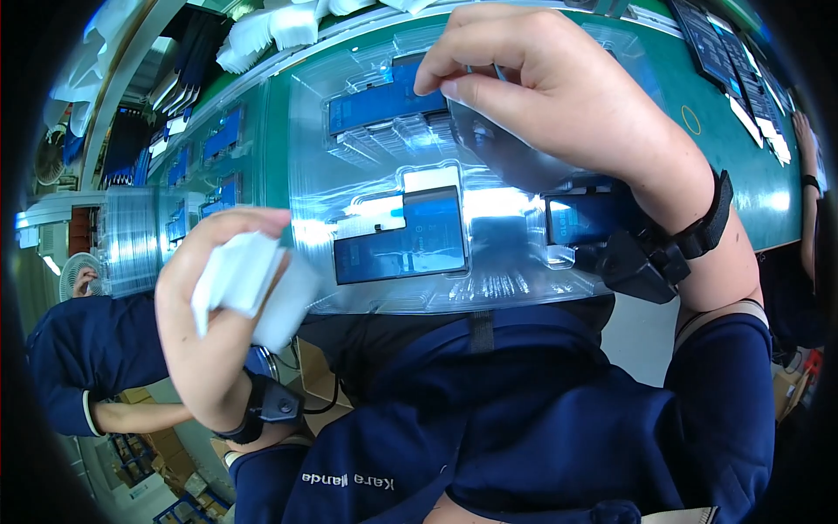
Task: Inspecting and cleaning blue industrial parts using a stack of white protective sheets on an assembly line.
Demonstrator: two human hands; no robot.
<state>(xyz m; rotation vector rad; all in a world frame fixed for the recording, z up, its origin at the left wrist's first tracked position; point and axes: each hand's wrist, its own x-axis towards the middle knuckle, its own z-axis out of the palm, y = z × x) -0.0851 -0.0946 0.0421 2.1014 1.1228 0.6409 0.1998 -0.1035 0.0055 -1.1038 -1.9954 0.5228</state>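
Observation:
My left hand (196, 293), partly blurred, is closed around a small stack of white sheets (237, 275) left of the clear plastic tray (305, 157). My right hand (541, 83) is over the tray's far part, thumb and forefinger pinched close together. Beneath it shows a dark, glossy, see-through piece (511, 148); I cannot make out whether the fingers grip it. In the tray's near pocket lies a flat, L-shaped dark blue battery-like pack (406, 244). A similar blue pack (380, 105) sits by my right fingertips, and another (580, 218) lies partly behind my right wrist.
More blue packs in clear trays (218, 135) stand at the left, beside stacked clear trays (131, 244). White bags (279, 26) lie along the far edge. Dark sheets (716, 52) and a yellow rubber band (690, 120) rest on the green table (742, 188). Other people sit at both sides.

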